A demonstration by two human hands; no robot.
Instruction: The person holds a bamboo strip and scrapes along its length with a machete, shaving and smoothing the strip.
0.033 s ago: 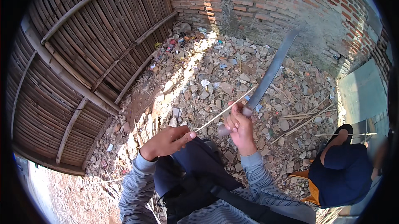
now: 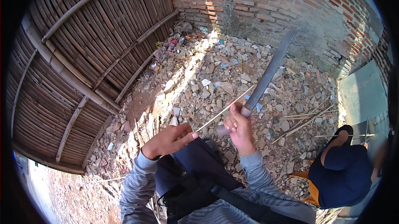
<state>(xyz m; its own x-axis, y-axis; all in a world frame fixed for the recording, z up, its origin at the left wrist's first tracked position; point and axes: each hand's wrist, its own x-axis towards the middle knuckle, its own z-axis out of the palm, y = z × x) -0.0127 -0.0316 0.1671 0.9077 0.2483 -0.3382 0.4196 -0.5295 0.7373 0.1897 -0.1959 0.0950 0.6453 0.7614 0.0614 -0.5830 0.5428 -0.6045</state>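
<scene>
The head view shows one machete point(image 2: 271, 73), long-bladed, grey, curved toward its tip, and one thin, pale, straight stick point(image 2: 214, 117). The left grip point(image 2: 169, 141) is pinched tight on the stick — it slants up from there past the right grip point(image 2: 240, 129), which curls closely round the machete's handle point(image 2: 224, 131), blade rising beyond.

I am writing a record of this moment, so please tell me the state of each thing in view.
Thin stick: held, slanting
Long knife: held, blade bare
Left hand: closed on thin stick
Right hand: closed on long knife
Loose sticks: lying on rubble
</scene>
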